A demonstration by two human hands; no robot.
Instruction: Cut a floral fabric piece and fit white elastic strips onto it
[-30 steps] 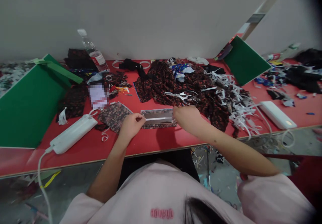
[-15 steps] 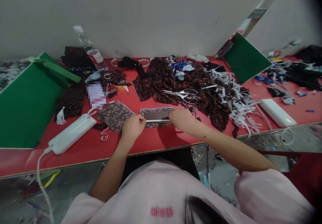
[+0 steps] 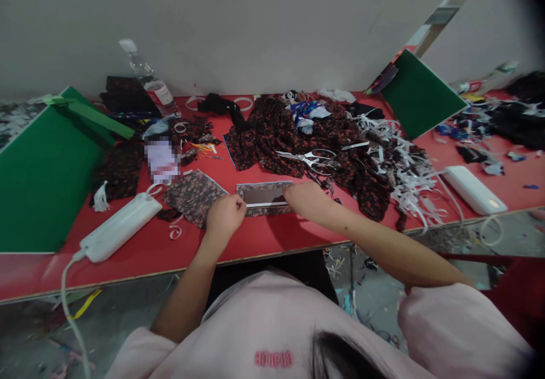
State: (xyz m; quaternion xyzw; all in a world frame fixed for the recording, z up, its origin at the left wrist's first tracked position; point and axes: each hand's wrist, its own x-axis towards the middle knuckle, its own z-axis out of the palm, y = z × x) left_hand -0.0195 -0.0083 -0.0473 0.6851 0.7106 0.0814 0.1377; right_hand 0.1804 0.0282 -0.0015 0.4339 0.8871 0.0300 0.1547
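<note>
My left hand (image 3: 223,213) is closed in a pinch at the left end of a narrow white strip (image 3: 266,204). At the strip's other end my right hand (image 3: 303,197) is closed too, its fingertips mostly hidden. The strip runs straight between both hands, along the near edge of a dark brown rectangle (image 3: 263,196). Underneath lies a small floral fabric piece (image 3: 259,185) with a light upper edge. Another floral piece (image 3: 189,194) rests on the red table just left of my left hand.
Scissors (image 3: 313,158) lie on a heap of dark floral cloth (image 3: 276,129) behind my hands. White scraps (image 3: 409,180) are piled to the right. A white power strip (image 3: 121,228), a bottle (image 3: 159,98) and a green board (image 3: 46,186) stand at left; another green board (image 3: 421,95) leans at right.
Both hands stay in nearly the same place, with the white strip still stretched between them. The camera view has shifted very slightly.
</note>
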